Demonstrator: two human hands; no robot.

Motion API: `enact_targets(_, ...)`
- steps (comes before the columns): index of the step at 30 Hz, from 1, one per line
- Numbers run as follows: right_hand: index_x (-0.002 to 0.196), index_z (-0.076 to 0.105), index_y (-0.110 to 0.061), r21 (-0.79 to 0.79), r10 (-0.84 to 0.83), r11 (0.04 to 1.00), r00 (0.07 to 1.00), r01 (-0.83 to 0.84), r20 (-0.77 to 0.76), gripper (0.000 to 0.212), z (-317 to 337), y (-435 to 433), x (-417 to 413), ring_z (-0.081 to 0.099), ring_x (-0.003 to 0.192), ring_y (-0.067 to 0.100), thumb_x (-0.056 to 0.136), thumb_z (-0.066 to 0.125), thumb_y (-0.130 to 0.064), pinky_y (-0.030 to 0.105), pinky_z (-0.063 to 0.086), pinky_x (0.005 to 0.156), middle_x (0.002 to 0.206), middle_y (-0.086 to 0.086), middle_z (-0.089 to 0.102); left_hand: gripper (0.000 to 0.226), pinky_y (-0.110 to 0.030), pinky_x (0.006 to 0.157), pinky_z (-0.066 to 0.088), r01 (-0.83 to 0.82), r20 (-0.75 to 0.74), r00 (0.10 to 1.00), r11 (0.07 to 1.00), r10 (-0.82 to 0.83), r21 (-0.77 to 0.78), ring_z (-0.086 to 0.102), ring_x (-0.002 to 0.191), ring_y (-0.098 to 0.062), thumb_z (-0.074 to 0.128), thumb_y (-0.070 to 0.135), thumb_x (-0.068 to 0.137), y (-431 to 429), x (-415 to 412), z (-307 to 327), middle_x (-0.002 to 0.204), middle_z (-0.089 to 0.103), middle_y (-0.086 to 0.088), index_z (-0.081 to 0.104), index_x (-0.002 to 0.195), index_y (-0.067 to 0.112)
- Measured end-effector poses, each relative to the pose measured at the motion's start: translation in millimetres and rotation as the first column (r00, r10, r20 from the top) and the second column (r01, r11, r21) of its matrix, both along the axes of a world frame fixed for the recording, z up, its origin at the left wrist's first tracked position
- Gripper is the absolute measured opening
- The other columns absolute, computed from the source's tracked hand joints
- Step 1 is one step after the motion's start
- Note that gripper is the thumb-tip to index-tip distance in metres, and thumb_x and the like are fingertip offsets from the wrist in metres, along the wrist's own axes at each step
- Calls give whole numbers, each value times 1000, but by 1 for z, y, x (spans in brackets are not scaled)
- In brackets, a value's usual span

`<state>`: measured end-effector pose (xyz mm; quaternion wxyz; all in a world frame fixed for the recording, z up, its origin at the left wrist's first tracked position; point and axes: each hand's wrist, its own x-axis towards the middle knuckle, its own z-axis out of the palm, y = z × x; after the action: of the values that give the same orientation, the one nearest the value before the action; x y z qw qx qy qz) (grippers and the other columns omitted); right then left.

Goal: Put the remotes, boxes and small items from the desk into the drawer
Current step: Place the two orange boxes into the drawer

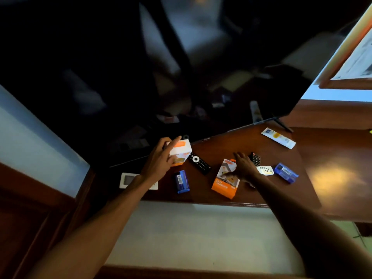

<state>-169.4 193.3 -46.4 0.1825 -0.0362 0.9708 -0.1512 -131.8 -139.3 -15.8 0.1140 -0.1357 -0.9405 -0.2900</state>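
Both arms outstretched: left hand (161,158) grips white-orange box (179,153).

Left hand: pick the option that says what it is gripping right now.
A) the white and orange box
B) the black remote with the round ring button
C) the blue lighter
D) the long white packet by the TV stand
A: the left hand is closed around the white and orange box, lifted near the TV's lower edge, while the black remote lies beside it on the desk.
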Motion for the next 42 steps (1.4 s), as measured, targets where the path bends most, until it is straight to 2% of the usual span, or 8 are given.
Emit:
enact_targets(7, 144, 33, -7, -116, -120, 984, 984, 135, 130, 102, -5, 4, -3, 48, 127, 34, 66, 82, -50, 43, 44, 101, 143, 17, 48, 68, -28, 90, 54, 114, 9, 993, 980, -117, 161, 48, 116, -10, 70, 10, 87, 39, -33, 14, 129, 43, -4, 42, 147, 25)
enact_targets(15, 130, 51, -17, -342, -175, 928, 983, 144, -61, 90, -10, 3, 8, 54, 114, 29, 52, 92, -40, 44, 50, 93, 128, 10, 51, 69, -13, 75, 55, 48, 152, 983, 949, -99, 311, 54, 113, -12, 68, 11, 89, 60, -49, 7, 128, 42, -1, 38, 148, 29)
enact_targets(21, 124, 57, -18, -474, -214, 874, 960, 107, -178, 78, -7, 10, 25, 58, 104, 25, 56, 92, -28, 41, 57, 85, 120, 8, 54, 68, -12, 70, 56, -37, 172, 985, 920, -33, 391, 56, 113, -11, 68, 12, 89, 63, -39, 14, 129, 44, -3, 39, 148, 30)
enact_targets(27, 109, 61, -16, -511, -201, 859, 943, 40, -264, 60, 11, 13, 46, 60, 90, 22, 59, 88, -37, 34, 56, 70, 104, 6, 61, 70, -28, 74, 61, -93, 190, 982, 918, 19, 385, 59, 106, -10, 68, 13, 89, 56, -9, 35, 125, 47, -1, 36, 149, 34)
enact_targets(29, 107, 60, -22, -544, -174, 839, 947, -1, -270, 55, 21, 6, 55, 63, 89, 19, 61, 87, -36, 30, 56, 67, 102, 2, 64, 72, -31, 79, 60, -132, 216, 975, 910, 48, 394, 59, 107, -10, 69, 16, 88, 46, 8, 40, 124, 50, 2, 36, 148, 38)
enact_targets(33, 129, 56, -21, -609, -39, 784, 971, -117, -237, 71, 38, -26, 78, 64, 95, 6, 65, 86, -33, 12, 51, 71, 111, -6, 66, 68, -21, 83, 53, -229, 191, 967, 899, 167, 372, 59, 108, -9, 73, 23, 85, 21, 61, 33, 125, 55, 0, 43, 145, 35)
enact_targets(37, 124, 59, -25, -633, 112, 741, 971, -223, -211, 66, 38, -72, 113, 65, 90, -2, 64, 87, -35, 10, 51, 76, 105, -11, 68, 67, -35, 87, 58, -289, 238, 949, 876, 208, 386, 62, 109, -13, 77, 14, 81, -18, 123, 11, 125, 59, -2, 49, 140, 34)
enact_targets(42, 123, 58, -32, -617, 244, 746, 965, -252, -100, 64, 15, -124, 146, 65, 92, -3, 66, 85, -32, 18, 56, 82, 104, -13, 69, 70, -26, 86, 58, -381, 348, 903, 841, 250, 384, 59, 115, -8, 74, 5, 82, -66, 187, -18, 126, 56, 11, 50, 129, 51)
